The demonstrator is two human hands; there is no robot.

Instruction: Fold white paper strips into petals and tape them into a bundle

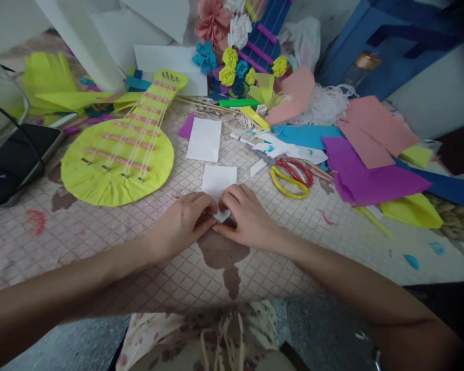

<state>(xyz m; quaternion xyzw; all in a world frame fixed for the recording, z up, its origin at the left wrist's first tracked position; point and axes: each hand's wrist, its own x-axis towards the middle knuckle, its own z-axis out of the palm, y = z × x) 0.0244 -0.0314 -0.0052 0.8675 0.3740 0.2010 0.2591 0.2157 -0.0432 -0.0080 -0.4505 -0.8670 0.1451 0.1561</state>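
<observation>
Both my hands meet at the near end of a small white paper point(219, 179) in the middle of the table. My left hand point(191, 216) pinches its lower left edge. On the lower right edge, the fingers of my right hand point(247, 214) are closed. The paper's near end looks narrowed or folded between my fingertips, which partly cover it. Just beyond lies another white paper piece point(204, 139), over a purple scrap point(187, 126). Scissors with red and yellow handles point(291, 178) rest to the right of my right hand.
A yellow paper-covered instrument shape point(116, 162) with strings lies left, near a black phone point(19, 154). Pink sheets point(382, 126), a purple sheet point(371, 172) and blue strips spread right. Paper flowers point(227, 74), white string point(328, 103) and a green marker point(239, 103) are behind.
</observation>
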